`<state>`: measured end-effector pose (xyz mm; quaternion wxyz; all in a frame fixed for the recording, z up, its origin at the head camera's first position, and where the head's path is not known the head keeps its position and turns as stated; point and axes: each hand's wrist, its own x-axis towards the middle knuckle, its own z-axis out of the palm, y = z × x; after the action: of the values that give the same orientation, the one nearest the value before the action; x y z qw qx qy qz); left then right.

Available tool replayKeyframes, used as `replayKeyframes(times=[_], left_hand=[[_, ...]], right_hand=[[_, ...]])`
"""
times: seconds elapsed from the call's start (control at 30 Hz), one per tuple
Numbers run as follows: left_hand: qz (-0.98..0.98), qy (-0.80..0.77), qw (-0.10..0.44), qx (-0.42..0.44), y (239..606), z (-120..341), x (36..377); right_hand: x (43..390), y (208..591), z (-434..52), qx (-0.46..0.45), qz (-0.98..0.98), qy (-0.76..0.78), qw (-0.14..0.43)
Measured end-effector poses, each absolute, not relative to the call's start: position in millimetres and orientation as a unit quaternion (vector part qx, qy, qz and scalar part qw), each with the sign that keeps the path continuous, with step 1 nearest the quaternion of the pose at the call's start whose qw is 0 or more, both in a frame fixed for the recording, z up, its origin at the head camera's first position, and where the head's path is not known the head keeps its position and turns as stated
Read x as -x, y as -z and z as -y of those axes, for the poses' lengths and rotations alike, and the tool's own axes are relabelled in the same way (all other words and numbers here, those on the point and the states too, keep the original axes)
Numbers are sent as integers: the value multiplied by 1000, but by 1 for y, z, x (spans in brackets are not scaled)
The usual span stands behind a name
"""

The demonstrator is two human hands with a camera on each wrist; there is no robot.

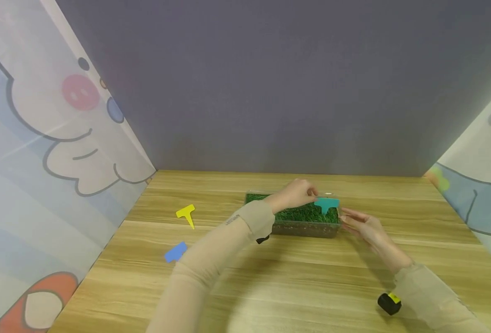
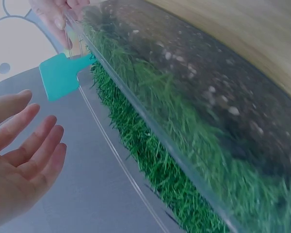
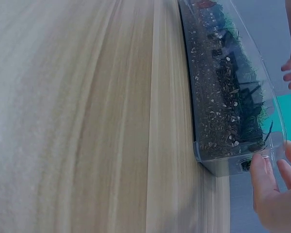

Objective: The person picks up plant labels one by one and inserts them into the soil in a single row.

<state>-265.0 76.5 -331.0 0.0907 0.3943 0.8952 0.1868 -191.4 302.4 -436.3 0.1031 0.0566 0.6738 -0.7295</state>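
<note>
A clear planter box (image 1: 303,230) with dark soil and green grass stands on the wooden table. From the grass near its right end rises a teal T-shaped plant label (image 1: 327,203), its broad head on top. My left hand (image 1: 297,193) hovers over the box beside this label. In the left wrist view the left fingers (image 2: 48,133) are loosely bent, apart from the label and holding nothing. My right hand (image 1: 366,231) touches the box's right end with extended fingers. The right wrist view shows its thumb (image 3: 263,182) against the end wall, close to the rim.
A yellow T-shaped label (image 1: 186,213) and a blue label (image 1: 176,252) lie on the table at left. A small black object with a yellow patch (image 1: 389,304) is by the right sleeve. Behind the table (image 1: 312,286) rises a grey wall (image 1: 287,92).
</note>
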Motion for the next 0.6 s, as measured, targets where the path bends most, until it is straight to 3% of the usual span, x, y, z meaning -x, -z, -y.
replayKeyframes(times=[0.6], left_hand=[[-893,-156,80,-414,320,-46,248]], right_hand=[[193,441,-304,-66,-661,740,105]])
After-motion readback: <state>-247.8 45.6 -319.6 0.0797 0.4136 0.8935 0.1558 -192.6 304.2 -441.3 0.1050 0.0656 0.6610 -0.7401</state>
